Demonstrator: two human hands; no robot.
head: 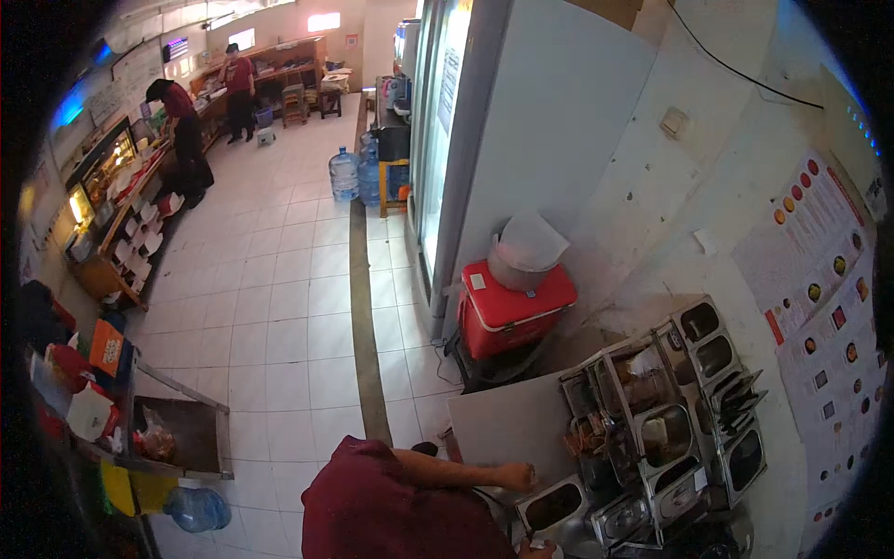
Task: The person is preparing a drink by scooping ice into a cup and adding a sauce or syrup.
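In the head view my left arm reaches right from a maroon sleeve, and my left hand (pixel 517 477) is over the near edge of a pale counter (pixel 513 419). Its fingers look curled; whether anything is inside them is hidden. At the bottom edge, partly cut off, my right hand (pixel 534 550) holds a small white object (pixel 550 548) too blurred to name. Between and beyond the hands sits a rectangular metal food pan (pixel 554 508) with dark contents. Farther right, a metal rack (pixel 646 419) carries several more pans, some with food.
A red cooler box (pixel 513 307) bearing a metal pot (pixel 525 258) stands beyond the counter, beside a tall glass-door refrigerator (pixel 447 140). Two people (pixel 183 133) stand along the far-left counter. Water bottles (pixel 343 173) stand on the tiled floor. Posters (pixel 824 335) cover the right wall.
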